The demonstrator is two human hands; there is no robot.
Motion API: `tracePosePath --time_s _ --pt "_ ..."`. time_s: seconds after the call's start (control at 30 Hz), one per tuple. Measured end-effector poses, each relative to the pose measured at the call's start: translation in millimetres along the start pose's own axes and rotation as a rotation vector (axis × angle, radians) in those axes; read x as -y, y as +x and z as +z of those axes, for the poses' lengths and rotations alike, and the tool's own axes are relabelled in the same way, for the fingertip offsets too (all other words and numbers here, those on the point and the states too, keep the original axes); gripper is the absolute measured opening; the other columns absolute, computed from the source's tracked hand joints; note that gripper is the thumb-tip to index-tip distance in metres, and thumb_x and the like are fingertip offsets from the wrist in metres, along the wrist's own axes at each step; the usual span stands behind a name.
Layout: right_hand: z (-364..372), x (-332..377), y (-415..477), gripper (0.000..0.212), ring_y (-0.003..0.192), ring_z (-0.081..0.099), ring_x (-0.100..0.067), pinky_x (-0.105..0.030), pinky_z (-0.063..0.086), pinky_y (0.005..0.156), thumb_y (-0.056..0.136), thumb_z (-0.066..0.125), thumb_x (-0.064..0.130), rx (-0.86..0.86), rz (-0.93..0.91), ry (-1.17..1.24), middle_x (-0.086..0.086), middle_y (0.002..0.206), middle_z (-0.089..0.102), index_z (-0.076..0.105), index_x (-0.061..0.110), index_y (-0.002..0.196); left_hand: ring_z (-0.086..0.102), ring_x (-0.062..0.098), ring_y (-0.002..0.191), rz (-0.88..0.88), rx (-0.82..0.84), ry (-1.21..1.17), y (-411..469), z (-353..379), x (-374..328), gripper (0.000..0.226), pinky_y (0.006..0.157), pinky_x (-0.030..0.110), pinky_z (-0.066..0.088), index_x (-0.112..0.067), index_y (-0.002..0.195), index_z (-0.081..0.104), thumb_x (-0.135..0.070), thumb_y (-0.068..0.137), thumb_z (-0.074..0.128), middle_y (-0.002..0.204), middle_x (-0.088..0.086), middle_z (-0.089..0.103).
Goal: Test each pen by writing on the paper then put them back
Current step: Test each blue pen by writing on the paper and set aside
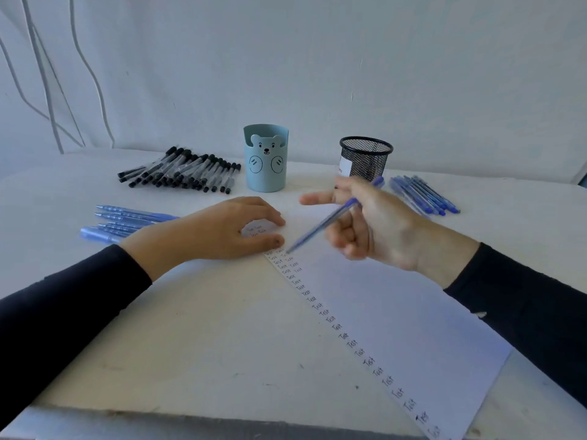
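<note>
Capped pens (181, 169) lie left of the bear cup (266, 160), mesh cup (366, 157) right, paper (397, 312) before both.

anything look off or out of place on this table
Nothing spilled or broken. The paper lies skewed across the table, its near end reaching the front edge. Black pens and blue pens lie in loose piles, and none stick out of the bear cup or the mesh cup.

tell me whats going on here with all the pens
A person is testing pens. The right hand holds a blue pen, tip at or just above the paper, beside a long column of "Test" words. The left hand presses the sheet's far corner down. On the table lie black pens, left blue pens and right blue pens; the bear cup and mesh cup stand behind.
</note>
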State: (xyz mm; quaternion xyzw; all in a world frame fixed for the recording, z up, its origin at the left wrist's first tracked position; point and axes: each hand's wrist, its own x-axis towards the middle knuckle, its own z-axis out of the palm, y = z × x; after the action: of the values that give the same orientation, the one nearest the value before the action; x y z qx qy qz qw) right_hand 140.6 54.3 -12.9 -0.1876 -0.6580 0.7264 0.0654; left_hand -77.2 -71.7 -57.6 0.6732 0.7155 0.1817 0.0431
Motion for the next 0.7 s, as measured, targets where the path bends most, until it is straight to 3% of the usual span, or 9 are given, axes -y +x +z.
tracePosePath --time_s 0.1,0.13,0.2,0.27,0.33,0.5,0.57,0.7 --pt "0.1 -7.9 -6.2 0.039 0.092 0.069 -0.022 -0.03 0.057 0.071 0.1 0.033 0.015 0.18 -0.038 0.007 -0.018 0.11 0.07 0.053 0.005 0.132 0.053 0.0 0.112 0.007 0.003 -0.004 -0.4 -0.6 -2.6 0.062 0.1 0.031 0.045 -0.039 0.121 0.06 -0.076 0.076 0.042 0.122 -0.019 0.056" --pt "-0.2 -9.1 -6.3 0.036 0.094 0.069 -0.022 -0.029 0.057 0.074 0.099 0.035 0.009 0.196 -0.064 -0.016 -0.018 0.113 0.069 0.058 0.003 0.126 0.053 0.001 0.112 0.01 0.004 -0.01 -0.4 -0.7 -2.4 0.062 0.099 0.032 0.045 -0.038 0.121 0.061 -0.076 0.076 0.042 0.122 -0.018 0.056" --pt "1.9 -11.7 -5.2 0.021 0.08 0.068 -0.019 -0.025 0.056 0.066 0.095 0.048 0.004 0.149 -0.129 -0.066 -0.016 0.098 0.072 0.067 0.005 0.105 0.054 0.003 0.114 0.016 0.008 -0.02 0.0 -0.8 -1.5 0.064 0.1 0.034 0.045 -0.036 0.122 0.061 -0.076 0.075 0.042 0.123 -0.017 0.056" --pt "7.5 -14.4 -4.4 0.008 0.059 0.059 -0.015 -0.021 0.048 0.053 0.083 0.067 0.014 0.027 -0.186 -0.136 -0.01 0.073 0.069 0.064 0.01 0.078 0.052 0.002 0.116 0.008 0.016 -0.022 0.3 -1.4 -1.0 0.064 0.101 0.034 0.045 -0.038 0.122 0.061 -0.077 0.075 0.042 0.125 -0.019 0.055" --pt "11.1 -19.7 -1.7 0.028 0.047 0.048 -0.011 -0.017 0.037 0.046 0.075 0.074 0.025 -0.123 -0.252 -0.261 -0.004 0.055 0.059 0.052 0.013 0.061 0.051 0.001 0.117 -0.004 0.024 -0.024 0.5 -2.1 -1.0 0.059 0.104 0.032 0.043 -0.039 0.123 0.061 -0.075 0.079 0.047 0.126 -0.02 0.054" --pt "18.2 -33.8 6.3 0.051 0.045 0.044 -0.014 -0.024 0.033 0.051 0.089 0.066 0.013 -0.319 -0.339 -0.379 -0.015 0.059 0.054 0.046 0.021 0.043 0.049 -0.001 0.118 -0.019 0.038 -0.03 0.3 -3.8 -2.0 0.057 0.104 0.025 0.039 -0.039 0.123 0.061 -0.069 0.076 0.048 0.128 -0.021 0.053" --pt "20.7 -37.5 9.0 0.05 0.048 0.044 -0.015 -0.026 0.033 0.053 0.089 0.064 0.013 -0.331 -0.327 -0.395 -0.015 0.059 0.056 0.047 0.021 0.043 0.048 -0.002 0.119 -0.027 0.047 -0.039 -0.2 -4.0 -0.8 0.058 0.104 0.023 0.038 -0.04 0.123 0.061 -0.071 0.075 0.047 0.129 -0.022 0.052" --pt "23.6 -37.5 9.7 0.046 0.044 0.044 -0.01 -0.017 0.032 0.046 0.088 0.064 0.014 -0.333 -0.312 -0.432 -0.006 0.049 0.055 0.046 0.02 0.046 0.044 -0.001 0.124 -0.044 0.085 -0.017 -0.9 -7.0 2.1 0.06 0.105 0.022 0.034 -0.043 0.127 0.057 -0.073 0.076 0.046 0.132 -0.022 0.049"
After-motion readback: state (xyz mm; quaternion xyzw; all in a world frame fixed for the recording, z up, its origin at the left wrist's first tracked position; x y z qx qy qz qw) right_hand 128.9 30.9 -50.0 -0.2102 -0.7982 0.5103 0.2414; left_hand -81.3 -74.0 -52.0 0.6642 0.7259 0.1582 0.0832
